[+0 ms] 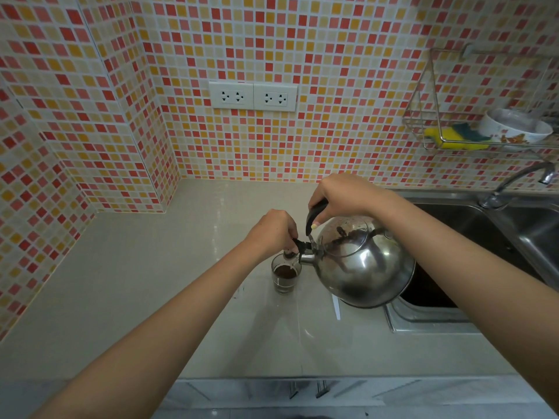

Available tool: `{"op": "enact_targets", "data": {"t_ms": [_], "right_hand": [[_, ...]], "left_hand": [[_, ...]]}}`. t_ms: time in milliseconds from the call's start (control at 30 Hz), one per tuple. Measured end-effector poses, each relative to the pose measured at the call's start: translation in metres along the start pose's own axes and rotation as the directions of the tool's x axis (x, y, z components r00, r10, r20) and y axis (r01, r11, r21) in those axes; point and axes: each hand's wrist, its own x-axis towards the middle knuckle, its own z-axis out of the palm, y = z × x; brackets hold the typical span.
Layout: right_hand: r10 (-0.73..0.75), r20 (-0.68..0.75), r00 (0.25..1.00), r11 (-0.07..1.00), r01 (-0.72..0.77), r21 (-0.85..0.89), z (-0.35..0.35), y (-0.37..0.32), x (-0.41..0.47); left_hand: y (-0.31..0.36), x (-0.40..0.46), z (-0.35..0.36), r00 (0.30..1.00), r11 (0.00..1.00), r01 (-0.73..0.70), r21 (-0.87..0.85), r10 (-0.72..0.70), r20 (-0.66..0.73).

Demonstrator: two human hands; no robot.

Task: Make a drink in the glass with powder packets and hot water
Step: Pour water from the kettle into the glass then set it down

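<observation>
a steel kettle (360, 261) is held tilted above the counter (151, 282) by the right hand (341, 198), whose fingers are curled round its black handle (314, 216). the spout cap lever (301, 244) is pinched by the left hand (272, 231), and the spout (307, 259) is kept just over the rim of the glass (284, 275). the glass stands upright on the counter, near the sink (453, 237), with dark brown powder or liquid in it. 2 wall sockets (253, 95) are set in the tiled wall behind.
</observation>
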Motion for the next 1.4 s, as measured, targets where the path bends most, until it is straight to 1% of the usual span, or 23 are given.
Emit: {"op": "enact_targets", "data": {"t_ms": [500, 633, 800, 933, 1067, 1200, 1300, 1400], "right_hand": [[0.031, 0.026, 0.999, 0.999, -0.032, 0.030, 0.003, 0.005, 0.000], [0.053, 0.044, 0.998, 0.989, -0.058, 0.135, -0.001, 0.013, -0.006], [0.125, 0.009, 0.992, 0.949, -0.122, 0.292, -0.005, 0.030, -0.013], [0.168, -0.049, 0.985, 0.930, -0.142, 0.340, -0.007, 0.046, -0.012], [0.222, -0.097, 0.970, 0.915, -0.173, 0.364, -0.005, 0.067, -0.002], [0.283, -0.155, 0.947, 0.869, -0.184, 0.460, 0.004, 0.088, 0.015], [0.309, -0.164, 0.937, 0.820, -0.176, 0.545, 0.014, 0.104, 0.033], [0.306, -0.164, 0.938, 0.797, -0.158, 0.584, 0.025, 0.120, 0.053]], "left_hand": [[-0.006, 0.006, 0.005, 1.000, 1.000, -0.011, -0.007, 0.011, -0.011], [-0.010, 0.010, 0.004, 1.000, 0.996, 0.013, -0.085, -0.014, -0.021], [-0.015, 0.021, -0.003, 0.997, 0.974, 0.057, -0.219, -0.068, -0.041], [-0.017, 0.036, -0.008, 0.991, 0.946, 0.054, -0.321, -0.090, -0.096], [-0.018, 0.060, -0.011, 0.973, 0.908, 0.060, -0.414, -0.145, -0.177], [-0.018, 0.090, -0.015, 0.963, 0.882, 0.059, -0.468, -0.173, -0.204], [-0.020, 0.115, -0.016, 0.957, 0.871, 0.068, -0.487, -0.195, -0.216], [-0.022, 0.138, -0.014, 0.943, 0.865, 0.110, -0.490, -0.247, -0.224]]}}
